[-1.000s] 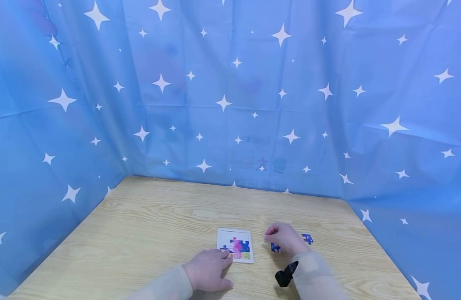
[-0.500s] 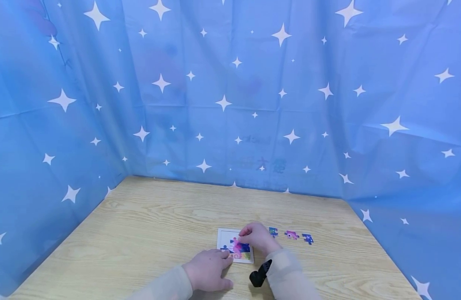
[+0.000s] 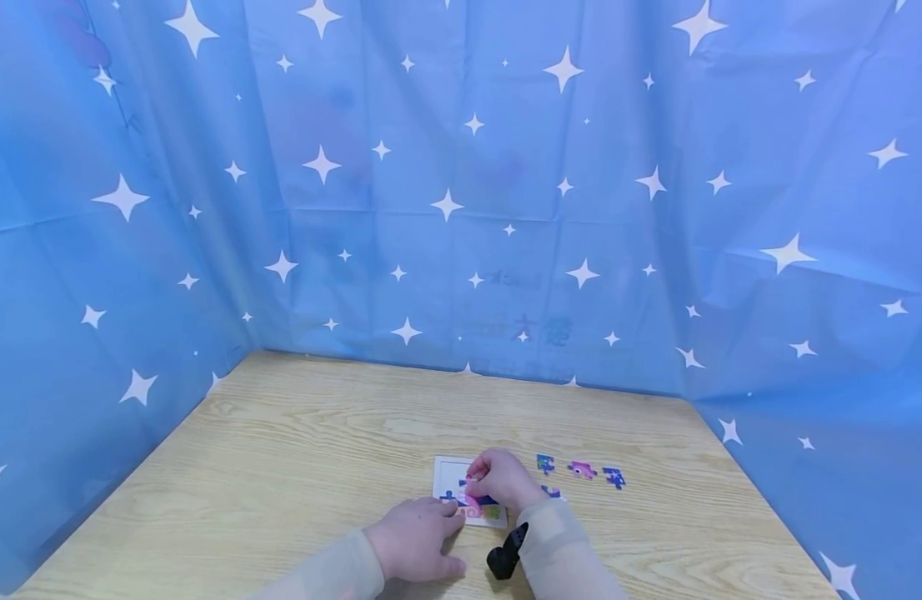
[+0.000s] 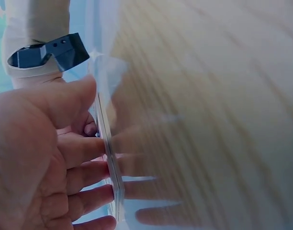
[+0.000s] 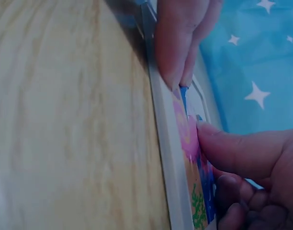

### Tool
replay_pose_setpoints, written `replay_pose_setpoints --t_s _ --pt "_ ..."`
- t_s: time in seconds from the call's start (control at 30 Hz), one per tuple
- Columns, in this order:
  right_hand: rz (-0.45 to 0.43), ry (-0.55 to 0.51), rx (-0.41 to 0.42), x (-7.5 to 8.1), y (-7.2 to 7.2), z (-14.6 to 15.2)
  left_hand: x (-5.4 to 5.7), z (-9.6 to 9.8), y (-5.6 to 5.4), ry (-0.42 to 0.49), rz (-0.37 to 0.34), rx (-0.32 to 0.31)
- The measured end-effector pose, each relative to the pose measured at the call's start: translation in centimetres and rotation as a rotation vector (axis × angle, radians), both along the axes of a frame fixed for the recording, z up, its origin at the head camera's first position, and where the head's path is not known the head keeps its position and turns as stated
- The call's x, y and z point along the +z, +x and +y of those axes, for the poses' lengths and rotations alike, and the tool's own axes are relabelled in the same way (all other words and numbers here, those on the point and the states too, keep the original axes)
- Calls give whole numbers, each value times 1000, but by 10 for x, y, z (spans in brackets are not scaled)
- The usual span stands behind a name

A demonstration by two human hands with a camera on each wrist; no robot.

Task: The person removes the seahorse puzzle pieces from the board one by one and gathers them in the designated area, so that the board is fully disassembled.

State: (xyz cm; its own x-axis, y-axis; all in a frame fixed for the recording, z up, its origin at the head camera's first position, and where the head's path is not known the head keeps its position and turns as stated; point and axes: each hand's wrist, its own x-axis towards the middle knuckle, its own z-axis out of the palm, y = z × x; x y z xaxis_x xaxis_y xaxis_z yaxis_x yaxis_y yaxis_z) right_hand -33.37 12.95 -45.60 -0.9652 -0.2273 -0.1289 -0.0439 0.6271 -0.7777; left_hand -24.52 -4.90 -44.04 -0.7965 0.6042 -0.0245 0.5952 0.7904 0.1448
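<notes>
A white square puzzle tray point(image 3: 448, 467) lies on the table, its lower part filled with a pink seahorse point(image 5: 188, 139) on dark blue, with sand and green weed. My left hand point(image 3: 416, 537) rests at the tray's lower left corner, fingers extended, fingertips on its edge; in the left wrist view the fingers point(image 4: 89, 175) meet the rim. Over the tray's right side, my right hand point(image 3: 504, 479) pinches a puzzle piece point(image 5: 199, 118) at the seahorse, thumb pressed close to the picture. Most of that piece is hidden by the fingers.
Right of the tray lie loose puzzle pieces: a blue-green one point(image 3: 545, 463), a pink one with an eye point(image 3: 582, 470), a dark blue one point(image 3: 614, 477), and another point(image 3: 551, 492) partly behind the right wrist. A blue star-patterned curtain point(image 3: 446, 250) borders the wooden table point(image 3: 318, 433).
My right hand has moved left from the loose pieces onto the tray, then slightly further left over the seahorse. The pieces it covered now show. My left hand has stayed put.
</notes>
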Motion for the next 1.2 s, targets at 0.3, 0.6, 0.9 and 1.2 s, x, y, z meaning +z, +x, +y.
replay_pose_setpoints --t_s 0.3,0.6,0.9,1.2 --pt "11 -17 8 0 3 0 5 2 -1 39 20 -2" --pt "20 -44 13 -2 3 0 8 17 2 -91 133 -56" --pt "-9 -66 10 -1 5 1 3 22 1 -40 -17 -94" --pt "-26 -77 77 -1 2 2 -2 27 -2 -37 39 -94"
